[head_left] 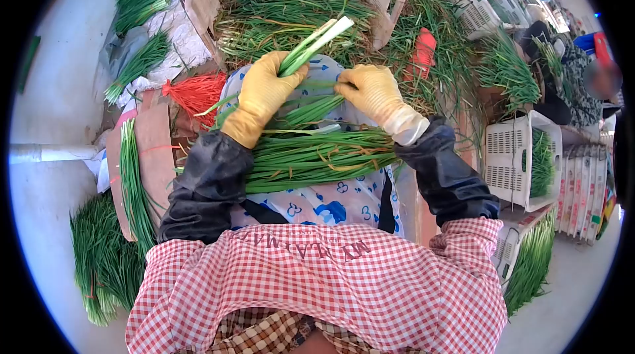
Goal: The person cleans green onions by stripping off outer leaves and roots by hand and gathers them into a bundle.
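Observation:
My left hand (270, 92), in a yellow rubber glove, is wrapped round a few green stalks (316, 44) whose white ends point up to the right. My right hand (370, 92), also gloved, pinches the green leaves at their other side. Between and below the hands, more green leaves (311, 112) hang over my lap. A thick bundle of long green stalks (317, 159) lies across the patterned apron (331, 205), with some yellowed leaves on it.
Ahead stands a white crate (198, 6) amid loose greens and trimmings. Red ties (198, 94) lie at the left, near a bundle on a brown board (155, 149). At the right are white crates (508, 162) of greens and another person (582, 89).

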`<state>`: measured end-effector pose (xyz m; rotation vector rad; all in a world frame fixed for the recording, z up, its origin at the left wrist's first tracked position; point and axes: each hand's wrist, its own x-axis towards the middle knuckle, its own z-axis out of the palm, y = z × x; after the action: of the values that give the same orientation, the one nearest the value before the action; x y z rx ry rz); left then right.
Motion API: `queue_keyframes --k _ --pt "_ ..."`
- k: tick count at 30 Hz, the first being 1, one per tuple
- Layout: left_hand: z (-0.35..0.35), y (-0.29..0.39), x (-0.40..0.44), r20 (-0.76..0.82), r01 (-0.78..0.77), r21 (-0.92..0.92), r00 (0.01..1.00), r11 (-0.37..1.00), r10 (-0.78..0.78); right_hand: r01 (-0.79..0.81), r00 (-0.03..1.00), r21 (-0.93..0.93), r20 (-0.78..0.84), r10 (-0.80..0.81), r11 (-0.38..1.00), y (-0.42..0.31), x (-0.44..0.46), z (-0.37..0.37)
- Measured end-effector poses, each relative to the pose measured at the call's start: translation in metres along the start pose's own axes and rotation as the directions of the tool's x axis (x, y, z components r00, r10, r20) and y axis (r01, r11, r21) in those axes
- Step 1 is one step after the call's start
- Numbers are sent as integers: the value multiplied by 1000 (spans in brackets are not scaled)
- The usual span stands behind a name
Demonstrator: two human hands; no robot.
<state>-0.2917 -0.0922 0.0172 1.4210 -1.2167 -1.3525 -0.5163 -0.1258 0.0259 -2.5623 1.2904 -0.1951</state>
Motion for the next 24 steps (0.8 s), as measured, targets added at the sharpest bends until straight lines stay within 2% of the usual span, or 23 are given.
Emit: queue_keyframes --k 1,2,3,4,6,8,9,10,11,12,14,16,18,20,22,23,24 --pt "3 -2 -2 -162 -251 294 938 922 307 2 1000 3 1 -2 1000 2 1 3" --pt "6 -3 -6 -215 -395 591 763 703 609 -124 990 183 -42 134 975 5 2 4" --pt "12 -5 -14 -270 -338 661 726 670 633 -235 960 361 -58 274 902 7 4 7" --pt "16 -5 -19 -268 -336 663 727 669 632 -236 960 365 -58 274 901 10 5 12" --pt "24 -7 -24 -258 -301 762 671 573 695 -301 934 272 -111 340 914 17 5 18" --pt "26 -19 -18 -239 -321 737 700 595 673 -322 927 285 -97 361 903 23 6 19" --pt "28 -30 -12 -314 -395 579 700 713 642 -330 902 606 -23 431 723 28 6 24" --pt "29 -33 -9 -380 -457 398 707 796 596 -305 880 844 72 470 441 31 6 28" --pt "30 -36 -6 -462 -407 54 799 912 384 -289 845 945 176 504 156 33 10 32" --pt "30 -39 -5 -456 -404 52 804 913 381 -292 841 944 178 510 152 36 8 35" --pt "31 -40 -6 -450 -383 100 806 918 385 -267 800 963 199 566 40 34 4 28" --pt "33 -42 -11 -307 -407 405 783 819 541 -242 800 968 165 576 59 43 5 27" --pt "35 -41 -11 -333 -393 342 799 853 501 -245 769 961 112 629 129 51 6 24" --pt "34 -42 -11 -323 -388 362 801 848 504 -207 791 967 75 607 150 52 7 25" --pt "32 -40 -11 -317 -381 377 804 844 504 -191 796 926 -49 603 327 47 6 26" --pt "30 -37 -12 -259 -372 524 787 766 560 -194 795 925 -48 605 328 45 4 22" --pt "29 -33 -13 -192 -358 655 773 666 604 -234 855 656 -213 473 718 45 1 16"
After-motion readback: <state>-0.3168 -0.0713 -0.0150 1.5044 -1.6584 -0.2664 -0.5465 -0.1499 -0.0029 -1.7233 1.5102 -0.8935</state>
